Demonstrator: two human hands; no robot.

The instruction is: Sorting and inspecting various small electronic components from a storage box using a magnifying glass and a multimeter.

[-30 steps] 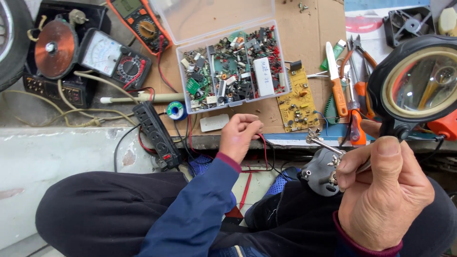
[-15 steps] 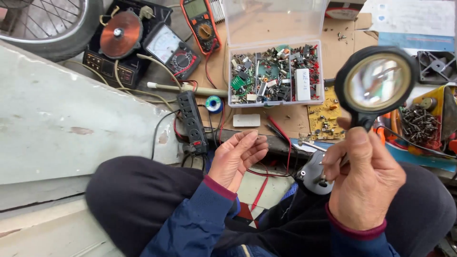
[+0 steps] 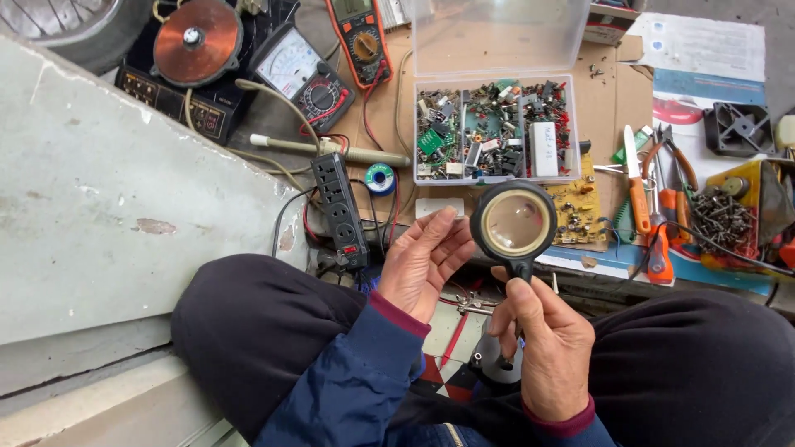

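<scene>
My right hand [image 3: 545, 352] is closed around the black stem of a round magnifying glass [image 3: 515, 222], and the lens stands just above my knuckles. My left hand [image 3: 422, 265] is held palm up right beside the lens, its fingers spread and its fingertips almost touching the rim. I cannot make out anything in that palm. Under my right hand sits the grey round base of a stand [image 3: 495, 362], with small metal clips [image 3: 470, 308] between my hands. Both hands hover over my lap, in front of a low workbench.
A clear box of electronic parts [image 3: 493, 128] lies open behind the lens, with a yellow circuit board [image 3: 577, 211] beside it. Left of them are a black power strip [image 3: 339, 211], a solder spool [image 3: 381, 178] and two meters [image 3: 360, 37]. Screwdrivers and pliers [image 3: 644, 199] and a screw tray [image 3: 727, 217] lie at right.
The magnifying glass has come down from the upper right to the centre, beside my left hand. My left hand has opened and turned palm up toward the lens. The view has shifted right.
</scene>
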